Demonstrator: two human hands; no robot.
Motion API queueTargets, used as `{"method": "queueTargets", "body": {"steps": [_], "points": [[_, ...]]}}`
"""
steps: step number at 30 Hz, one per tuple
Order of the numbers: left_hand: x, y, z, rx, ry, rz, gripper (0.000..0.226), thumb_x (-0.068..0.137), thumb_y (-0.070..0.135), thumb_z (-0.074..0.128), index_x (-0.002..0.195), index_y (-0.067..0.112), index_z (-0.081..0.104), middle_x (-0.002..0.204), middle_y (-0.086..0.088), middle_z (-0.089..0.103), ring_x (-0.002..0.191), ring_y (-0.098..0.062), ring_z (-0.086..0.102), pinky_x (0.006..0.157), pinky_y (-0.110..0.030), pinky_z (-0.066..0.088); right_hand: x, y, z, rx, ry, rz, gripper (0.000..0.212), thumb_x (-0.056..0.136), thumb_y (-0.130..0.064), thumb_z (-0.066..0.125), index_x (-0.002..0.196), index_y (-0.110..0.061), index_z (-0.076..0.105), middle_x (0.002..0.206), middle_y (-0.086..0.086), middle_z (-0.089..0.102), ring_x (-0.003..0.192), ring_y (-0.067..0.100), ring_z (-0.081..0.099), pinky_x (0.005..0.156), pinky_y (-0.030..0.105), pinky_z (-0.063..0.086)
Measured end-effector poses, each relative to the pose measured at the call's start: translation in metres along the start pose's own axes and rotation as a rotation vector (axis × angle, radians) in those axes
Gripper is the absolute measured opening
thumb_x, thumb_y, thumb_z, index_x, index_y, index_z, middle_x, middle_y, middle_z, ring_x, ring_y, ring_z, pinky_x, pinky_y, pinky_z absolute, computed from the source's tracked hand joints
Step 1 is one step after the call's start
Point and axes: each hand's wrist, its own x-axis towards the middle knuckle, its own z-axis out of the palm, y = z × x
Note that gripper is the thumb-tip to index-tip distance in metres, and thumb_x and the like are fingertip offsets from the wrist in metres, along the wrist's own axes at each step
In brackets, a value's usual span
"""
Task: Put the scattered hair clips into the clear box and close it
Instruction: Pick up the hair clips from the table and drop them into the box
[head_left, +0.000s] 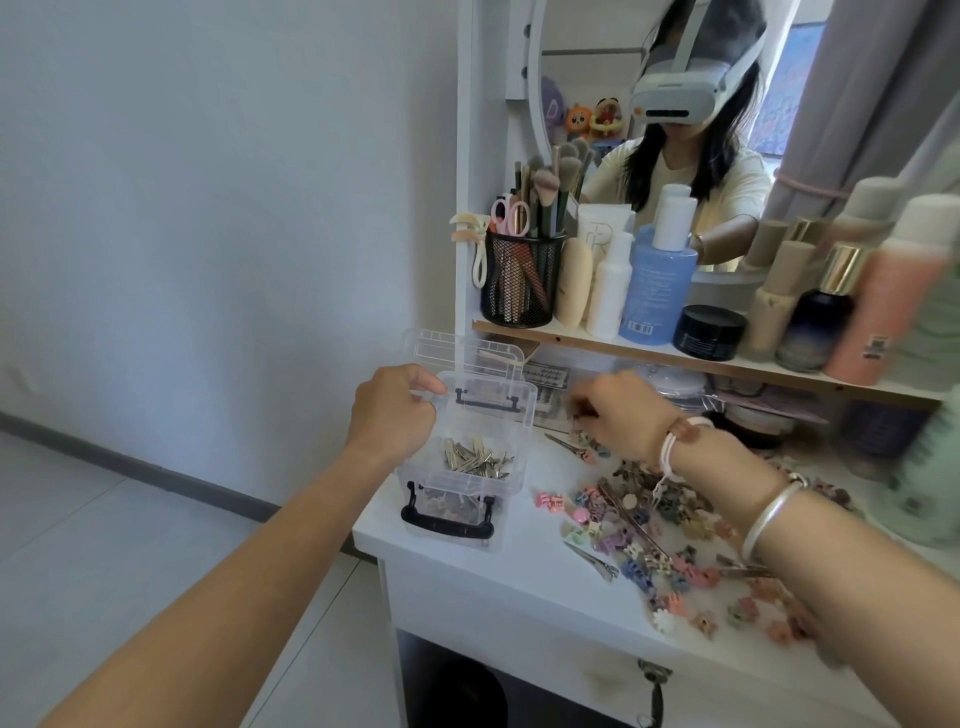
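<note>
A clear plastic box (511, 415) with black latches stands at the left end of the white vanity table (498, 577), its lid (457, 351) swung up and open. Several silver metal clips (475, 457) lie inside it. My left hand (392, 410) grips the box's left rim. My right hand (613, 413) hovers just right of the box with curled fingers, seemingly pinching a small clip; the pinch is blurred. Many small pastel claw clips (670, 551) and long silver clips (592, 558) lie scattered on the table under my right forearm.
A shelf (571, 340) above the table carries a black mesh cup of brushes (522, 283), bottles (657, 286) and a black jar (709, 332). Behind it hangs a round mirror (597, 171). Flat packets (545, 376) lie under the shelf. The table's left edge drops to the floor.
</note>
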Motion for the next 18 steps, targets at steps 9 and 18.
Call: {"method": "queueTargets", "body": {"steps": [9, 18], "points": [[-0.002, 0.005, 0.006, -0.005, -0.026, 0.018, 0.032, 0.081, -0.007, 0.046, 0.099, 0.010, 0.066, 0.113, -0.015, 0.065, 0.103, -0.028, 0.061, 0.086, -0.027, 0.044, 0.000, -0.050, -0.022, 0.200, 0.140, -0.303, 0.017, 0.088, -0.012, 0.057, 0.102, -0.011, 0.066, 0.100, 0.007, 0.071, 0.094, 0.022, 0.063, 0.084, 0.031, 0.047], [-0.002, 0.005, 0.007, -0.025, -0.025, 0.009, 0.033, 0.081, -0.008, 0.044, 0.098, 0.012, 0.065, 0.113, -0.015, 0.064, 0.101, -0.030, 0.061, 0.080, -0.030, 0.047, -0.008, -0.014, -0.016, 0.333, 0.076, -0.081, 0.017, 0.089, -0.018, 0.056, 0.103, -0.010, 0.063, 0.088, -0.004, 0.064, 0.070, 0.006, 0.055, 0.065, 0.006, 0.044]]}}
